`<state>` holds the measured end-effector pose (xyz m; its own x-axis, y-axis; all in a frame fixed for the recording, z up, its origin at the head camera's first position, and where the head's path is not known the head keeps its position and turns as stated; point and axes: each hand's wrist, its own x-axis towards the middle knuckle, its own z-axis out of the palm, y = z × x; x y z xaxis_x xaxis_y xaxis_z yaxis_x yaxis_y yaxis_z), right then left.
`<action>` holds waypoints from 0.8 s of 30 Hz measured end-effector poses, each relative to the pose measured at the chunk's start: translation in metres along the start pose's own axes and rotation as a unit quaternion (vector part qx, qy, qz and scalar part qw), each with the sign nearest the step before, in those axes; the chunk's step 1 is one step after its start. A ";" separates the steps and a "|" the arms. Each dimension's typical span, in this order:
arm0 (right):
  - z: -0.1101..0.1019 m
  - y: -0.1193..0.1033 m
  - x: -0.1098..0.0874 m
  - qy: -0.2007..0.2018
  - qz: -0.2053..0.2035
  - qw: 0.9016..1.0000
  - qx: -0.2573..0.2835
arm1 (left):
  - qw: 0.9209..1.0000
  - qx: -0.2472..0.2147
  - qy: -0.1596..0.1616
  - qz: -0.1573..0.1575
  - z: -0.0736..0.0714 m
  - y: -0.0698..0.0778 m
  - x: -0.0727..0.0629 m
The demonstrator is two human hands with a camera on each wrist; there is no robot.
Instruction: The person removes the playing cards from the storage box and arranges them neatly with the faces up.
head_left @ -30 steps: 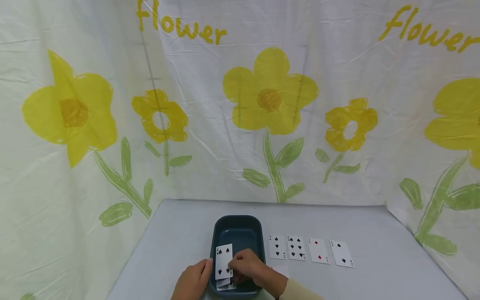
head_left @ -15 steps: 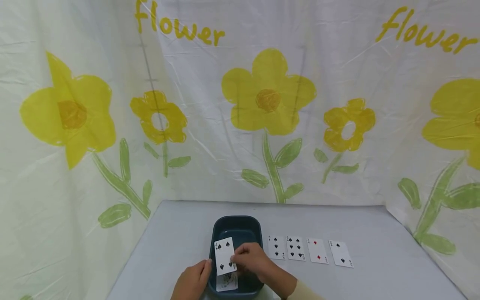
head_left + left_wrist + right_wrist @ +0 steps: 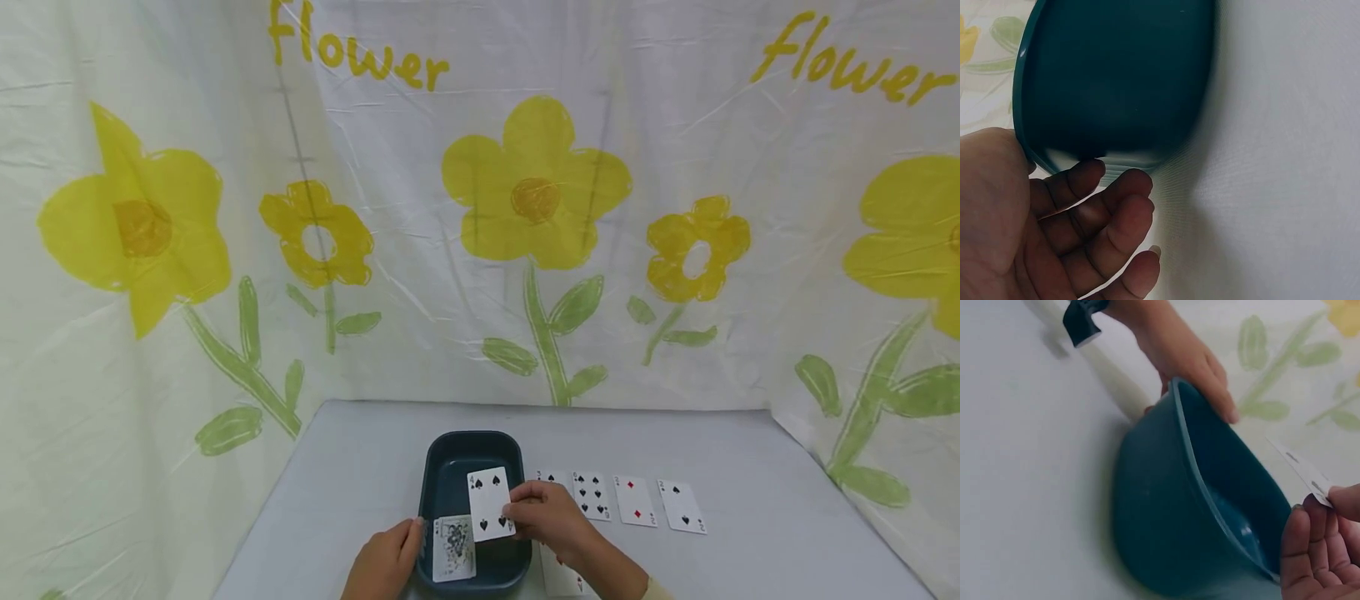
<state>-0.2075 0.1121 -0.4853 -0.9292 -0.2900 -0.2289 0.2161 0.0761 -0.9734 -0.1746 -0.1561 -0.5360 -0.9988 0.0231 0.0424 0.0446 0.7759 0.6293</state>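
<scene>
Between the thumb and fingers of my right hand point(image 3: 550, 518) is a four of spades playing card point(image 3: 489, 496), held by its lower right corner above a dark teal plastic bin point(image 3: 471, 440). The right wrist view shows that card point(image 3: 1300, 469) nearly edge-on, just past the rim. My left hand point(image 3: 383, 560) holds the bin's near left wall, thumb at the rim; in the left wrist view its curved fingers point(image 3: 1129, 219) are outside the wall. A joker card point(image 3: 453, 548) lies face up inside the bin. Whether other cards lie beneath it is hidden.
Right of the bin, a row on the white table point(image 3: 360, 442) has a partly covered spade card point(image 3: 552, 477), a six of spades point(image 3: 592, 497), a two of diamonds point(image 3: 636, 502) and a two of spades point(image 3: 682, 507). Another red-suited card point(image 3: 558, 577) lies partly under my right forearm.
My right hand has lifted the four of spades off the joker and carried it rightward across the bin. The joker is now uncovered. My left hand has stayed on the bin.
</scene>
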 end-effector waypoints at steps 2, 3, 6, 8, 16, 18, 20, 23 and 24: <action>-0.007 0.000 -0.003 0.005 0.005 1.000 0.004 | 1.000 0.006 0.003 -0.003 0.000 0.001 0.000; -0.011 0.001 -0.005 0.006 0.007 1.000 0.007 | 1.000 0.008 0.005 -0.006 0.000 0.001 -0.001; -0.022 0.003 -0.009 0.012 0.011 1.000 0.019 | 1.000 0.010 0.007 -0.014 0.001 0.002 -0.001; -0.030 0.005 -0.014 0.019 0.016 0.999 0.027 | 1.000 0.006 0.002 -0.017 0.001 0.003 -0.001; -0.068 0.022 -0.033 0.054 0.037 0.998 0.011 | 1.000 0.004 -0.007 -0.023 0.001 0.003 -0.001; -0.078 0.027 -0.037 0.069 0.040 0.997 0.000 | 1.000 0.003 -0.009 -0.027 0.000 0.003 -0.001; -0.086 0.033 -0.041 0.094 0.044 0.994 -0.019 | 0.999 0.001 -0.013 -0.032 0.000 0.003 -0.001; -0.094 0.042 -0.043 0.142 0.059 0.987 -0.054 | 0.999 -0.003 -0.018 -0.034 0.000 0.004 -0.001; -0.096 0.045 -0.043 0.155 0.065 0.983 -0.067 | 0.999 -0.003 -0.020 -0.035 0.001 0.004 -0.001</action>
<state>-0.1868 0.2197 -0.5185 -0.9479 0.0343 -0.3167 0.3162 0.2240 -0.9219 -0.1737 -0.1530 -0.5343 -0.9994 -0.0066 -0.0332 -0.0262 0.7721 0.6349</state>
